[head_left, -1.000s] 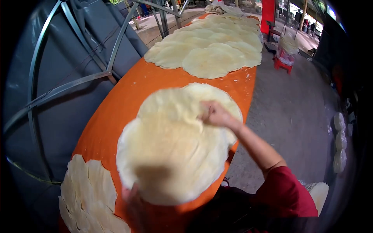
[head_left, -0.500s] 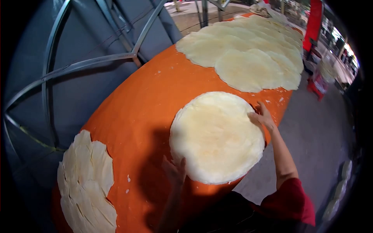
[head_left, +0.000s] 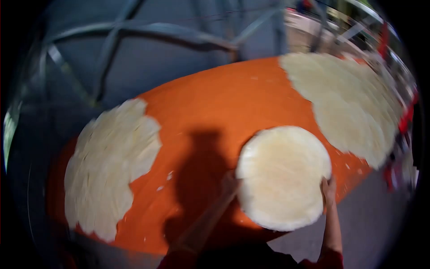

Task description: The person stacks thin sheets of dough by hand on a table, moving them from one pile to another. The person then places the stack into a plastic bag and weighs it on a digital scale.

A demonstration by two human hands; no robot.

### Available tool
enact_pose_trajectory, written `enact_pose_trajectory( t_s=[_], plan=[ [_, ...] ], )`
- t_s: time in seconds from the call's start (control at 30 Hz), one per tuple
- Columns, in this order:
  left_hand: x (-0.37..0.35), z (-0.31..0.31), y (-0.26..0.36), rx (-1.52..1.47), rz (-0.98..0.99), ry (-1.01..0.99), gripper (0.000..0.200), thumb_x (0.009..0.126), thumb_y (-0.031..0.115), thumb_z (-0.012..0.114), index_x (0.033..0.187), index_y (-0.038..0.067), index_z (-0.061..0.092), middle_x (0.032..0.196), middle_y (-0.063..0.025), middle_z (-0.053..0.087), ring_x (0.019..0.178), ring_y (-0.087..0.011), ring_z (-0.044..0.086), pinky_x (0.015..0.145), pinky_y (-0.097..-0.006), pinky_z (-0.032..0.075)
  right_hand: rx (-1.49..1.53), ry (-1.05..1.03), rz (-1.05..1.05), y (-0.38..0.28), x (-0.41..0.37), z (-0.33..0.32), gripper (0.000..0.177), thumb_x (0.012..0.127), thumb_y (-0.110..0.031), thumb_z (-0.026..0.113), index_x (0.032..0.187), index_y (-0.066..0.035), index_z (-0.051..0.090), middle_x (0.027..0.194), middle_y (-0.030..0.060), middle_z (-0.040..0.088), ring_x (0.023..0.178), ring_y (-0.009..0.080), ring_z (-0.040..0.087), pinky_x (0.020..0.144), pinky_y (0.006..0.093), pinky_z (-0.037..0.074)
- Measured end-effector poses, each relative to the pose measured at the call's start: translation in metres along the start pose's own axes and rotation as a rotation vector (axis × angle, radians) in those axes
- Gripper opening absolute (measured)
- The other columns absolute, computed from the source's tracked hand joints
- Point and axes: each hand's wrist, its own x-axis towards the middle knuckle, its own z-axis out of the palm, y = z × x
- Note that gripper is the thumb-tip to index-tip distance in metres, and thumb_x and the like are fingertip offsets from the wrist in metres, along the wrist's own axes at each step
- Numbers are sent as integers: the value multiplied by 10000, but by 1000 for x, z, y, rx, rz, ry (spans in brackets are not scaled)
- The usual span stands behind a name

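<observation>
A thick stack of thin, pale round sheets (head_left: 284,177), much like rice paper, is at the front of the orange-covered table. My right hand (head_left: 329,188) grips its right edge, thumb toward the top and fingers hidden below the rim. On the opposite side my left hand (head_left: 230,183), in shadow and blurred, is closed at the stack's left edge. Between the two hands the stack's top lies nearly flat, with an uneven, whitish rim.
Overlapping pale sheets (head_left: 349,105) cover the table's right end, and another spread of sheets (head_left: 107,166) lies at the left. Small white scraps dot the orange cover (head_left: 215,94). A metal frame (head_left: 165,29) stands against a grey wall behind.
My view has swung left, bringing more of the left-hand sheets into sight. Both hands have closed in on the stack's edges; earlier the right hand's fingers were spread.
</observation>
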Motion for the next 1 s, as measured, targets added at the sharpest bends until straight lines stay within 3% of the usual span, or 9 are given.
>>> enact_pose_trajectory(
  t_s=[0.03,0.07,0.2,0.27,0.37,0.5,0.7,0.8,1.0],
  plan=[
    [23,10,-38,434,251,96,109,654,114,585,707,21,565,680,-138,572,608,-236,546,543,-345,437,-656,69,-180,16,13,9,240,766,-143,543,912,45,516,803,161,557,674,295,523,654,388,409],
    [36,21,-57,443,595,295,117,619,62,557,722,8,555,683,-187,550,615,-293,535,541,-378,426,-662,118,-144,11,11,17,227,779,-151,526,882,50,540,867,214,545,814,372,490,752,436,374],
    [6,15,-17,354,431,267,219,561,34,587,773,5,541,717,-168,539,758,-309,531,648,-392,424,-622,198,-326,31,17,11,295,805,-149,515,1014,58,496,962,225,530,898,311,481,811,381,377],
    [-6,-6,-12,128,188,132,240,605,123,623,773,-2,504,767,-177,528,758,-326,522,688,-395,428,447,-105,-84,-7,0,5,346,793,-98,528,1097,45,447,951,159,546,822,223,514,724,329,422],
    [-34,-48,-32,-371,312,460,274,659,173,658,799,10,487,741,-112,527,772,-237,543,638,-329,446,-194,56,-181,-41,13,-28,382,762,-21,517,1121,54,413,930,106,543,756,159,517,649,274,435],
    [-99,-201,-48,-62,77,459,182,724,95,624,871,20,547,770,-44,566,714,-123,542,610,-233,442,-224,210,-528,-10,114,-44,373,749,11,478,1113,64,418,857,88,523,707,146,497,610,239,420],
    [-222,-347,-89,-569,-218,557,180,740,55,614,904,13,556,789,-45,590,700,-105,544,615,-228,445,-13,-298,-482,-211,-93,156,355,758,76,377,1094,18,477,863,61,533,743,125,482,639,224,411],
    [-277,-401,-130,-716,-182,562,181,754,56,607,920,6,554,795,-53,587,710,-114,549,624,-231,447,-494,-681,-695,-291,-234,263,197,721,21,468,891,22,568,667,73,539,624,139,495,572,258,431],
    [-417,-494,-182,-813,-203,789,208,780,49,580,976,-2,532,830,-77,593,748,-155,574,660,-251,471,-468,-1257,-1303,-382,-477,448,509,781,-218,578,1193,-5,367,1135,218,472,1061,365,434,895,392,363]
  ],
)
